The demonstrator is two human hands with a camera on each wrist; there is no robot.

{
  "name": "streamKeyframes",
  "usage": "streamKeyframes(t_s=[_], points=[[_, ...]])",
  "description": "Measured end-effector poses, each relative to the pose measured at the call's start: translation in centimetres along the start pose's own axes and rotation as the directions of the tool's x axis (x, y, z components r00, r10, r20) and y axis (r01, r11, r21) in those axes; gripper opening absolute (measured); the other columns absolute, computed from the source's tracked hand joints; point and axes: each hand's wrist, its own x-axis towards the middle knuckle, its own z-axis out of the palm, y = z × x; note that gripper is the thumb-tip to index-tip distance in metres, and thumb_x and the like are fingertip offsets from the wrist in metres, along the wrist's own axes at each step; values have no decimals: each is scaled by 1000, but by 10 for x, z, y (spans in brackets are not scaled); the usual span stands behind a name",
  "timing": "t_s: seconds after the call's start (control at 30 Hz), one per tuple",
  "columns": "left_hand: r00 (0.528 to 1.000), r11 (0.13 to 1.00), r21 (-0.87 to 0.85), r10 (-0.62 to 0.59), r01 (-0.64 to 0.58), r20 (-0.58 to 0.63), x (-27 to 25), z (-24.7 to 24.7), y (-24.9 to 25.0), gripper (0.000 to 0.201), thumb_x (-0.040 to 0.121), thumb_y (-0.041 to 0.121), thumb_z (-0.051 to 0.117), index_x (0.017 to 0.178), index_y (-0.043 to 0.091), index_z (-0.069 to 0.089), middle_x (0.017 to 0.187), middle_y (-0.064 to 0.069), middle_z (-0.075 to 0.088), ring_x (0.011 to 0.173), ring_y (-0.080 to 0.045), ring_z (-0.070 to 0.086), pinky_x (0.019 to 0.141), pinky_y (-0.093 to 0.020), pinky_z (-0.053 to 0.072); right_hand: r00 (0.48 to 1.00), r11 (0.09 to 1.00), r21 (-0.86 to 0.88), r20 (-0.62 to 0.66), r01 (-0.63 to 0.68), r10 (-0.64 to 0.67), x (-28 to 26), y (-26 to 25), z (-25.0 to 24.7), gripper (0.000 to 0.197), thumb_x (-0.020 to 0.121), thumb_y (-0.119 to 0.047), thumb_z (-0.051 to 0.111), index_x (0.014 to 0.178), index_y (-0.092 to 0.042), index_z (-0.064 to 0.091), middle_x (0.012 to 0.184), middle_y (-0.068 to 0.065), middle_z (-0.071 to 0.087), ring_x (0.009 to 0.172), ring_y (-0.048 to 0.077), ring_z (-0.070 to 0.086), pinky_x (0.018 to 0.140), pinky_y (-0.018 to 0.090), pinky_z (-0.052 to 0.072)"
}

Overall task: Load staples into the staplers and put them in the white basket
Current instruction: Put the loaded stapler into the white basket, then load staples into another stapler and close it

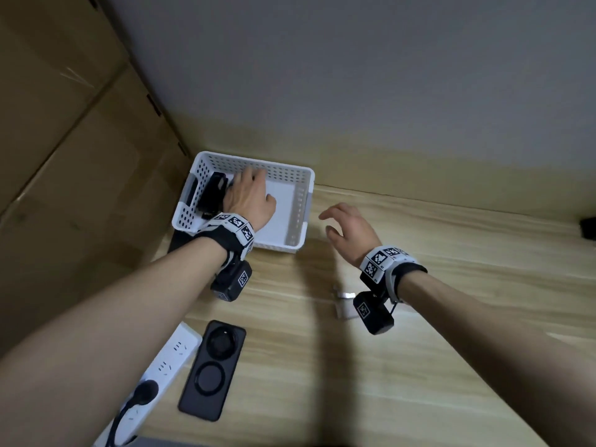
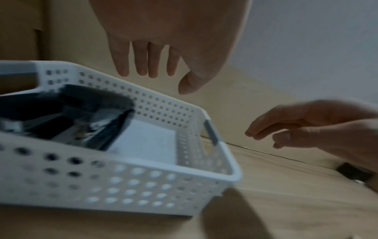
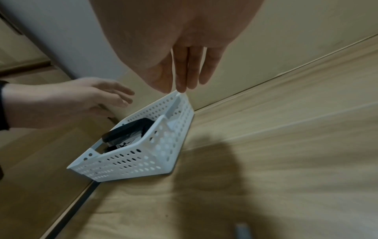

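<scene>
The white basket (image 1: pixel 306 201) stands at the table's back left corner. A black stapler (image 1: pixel 213 191) lies in its left part, also seen in the left wrist view (image 2: pixel 71 119) and right wrist view (image 3: pixel 126 131). My left hand (image 1: pixel 258 185) hovers over the basket just right of the stapler, fingers (image 2: pixel 141 64) straight and holding nothing. My right hand (image 1: pixel 327 222) floats empty and relaxed beside the basket's right wall (image 3: pixel 174 129). A small silver strip of staples (image 1: pixel 345 296) lies on the wood under my right wrist, partly hidden.
A black phone (image 1: pixel 213 369) and a white power strip (image 1: pixel 167 366) with a black plug lie near the front left. Cardboard boxes (image 1: pixel 64 140) rise on the left, a wall behind. A dark object (image 1: pixel 588 229) sits at the far right edge.
</scene>
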Motion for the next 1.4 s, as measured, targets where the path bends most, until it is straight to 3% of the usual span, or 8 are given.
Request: streamKeyframes(t_s=[0.13, 0.3, 0.47, 0.73, 0.97, 1.17, 1.27, 1.4], points=[[984, 978, -109, 176, -177, -18, -17, 1, 64, 40, 93, 22, 48, 133, 13, 45, 135, -8, 51, 123, -29, 47, 95, -45, 46, 993, 992, -38, -33, -118, 117, -52, 32, -26, 30, 88, -12, 54, 117, -16, 64, 119, 4, 58, 116, 24, 49, 97, 33, 40], [941, 931, -211, 322, -297, 99, -52, 23, 147, 40, 91, 19, 50, 131, 18, 50, 124, -2, 61, 106, -25, 60, 88, -42, 53, 943, 945, -44, -93, -324, 319, -129, 78, -54, 32, 86, -12, 55, 116, -16, 65, 118, 5, 59, 116, 26, 50, 94, 31, 38], [873, 894, -217, 436, -392, 219, -91, 59, 215, 36, 87, 22, 49, 122, 24, 58, 110, -1, 68, 98, -28, 62, 78, -33, 48, 882, 890, -13, -140, -456, 450, -201, 121, -76, 33, 84, -11, 57, 116, -14, 64, 118, 7, 59, 116, 27, 50, 96, 31, 37], [753, 862, -209, 505, -461, 422, -136, 120, 310, 42, 86, 22, 49, 128, 25, 53, 106, 4, 68, 101, -26, 61, 85, -36, 51, 807, 828, -6, -226, -561, 545, -306, 193, -102, 36, 81, -13, 62, 117, -16, 62, 123, 6, 55, 120, 27, 47, 99, 40, 42], [711, 862, -183, 495, -472, 500, -174, 169, 384, 45, 85, 18, 48, 130, 24, 52, 114, 2, 65, 107, -26, 59, 86, -36, 49, 703, 739, -42, -348, -673, 620, -372, 256, -123, 69, 74, -25, 71, 137, -12, 45, 134, 9, 49, 124, 31, 43, 105, 41, 39], [703, 881, -193, 463, -433, 540, -191, 181, 391, 41, 86, 20, 50, 126, 22, 54, 106, 5, 65, 101, -24, 60, 86, -37, 50, 647, 656, -50, -236, -753, 725, -382, 278, -122, 30, 77, -26, 63, 106, -24, 60, 96, 7, 69, 93, 34, 63, 68, 35, 48], [731, 898, -186, 433, -398, 528, -186, 171, 372, 39, 87, 19, 49, 125, 22, 55, 105, 5, 65, 101, -23, 60, 86, -35, 50, 679, 690, -40, -222, -723, 699, -364, 269, -125, 33, 77, -28, 64, 110, -29, 61, 97, 5, 71, 93, 34, 65, 71, 36, 52], [799, 931, -163, 365, -328, 478, -171, 149, 335, 38, 87, 16, 48, 124, 24, 56, 105, 7, 65, 104, -20, 60, 84, -31, 46, 783, 786, -61, -152, -616, 603, -308, 247, -125, 35, 75, -24, 66, 109, -31, 60, 99, 5, 71, 92, 34, 64, 71, 36, 51]])
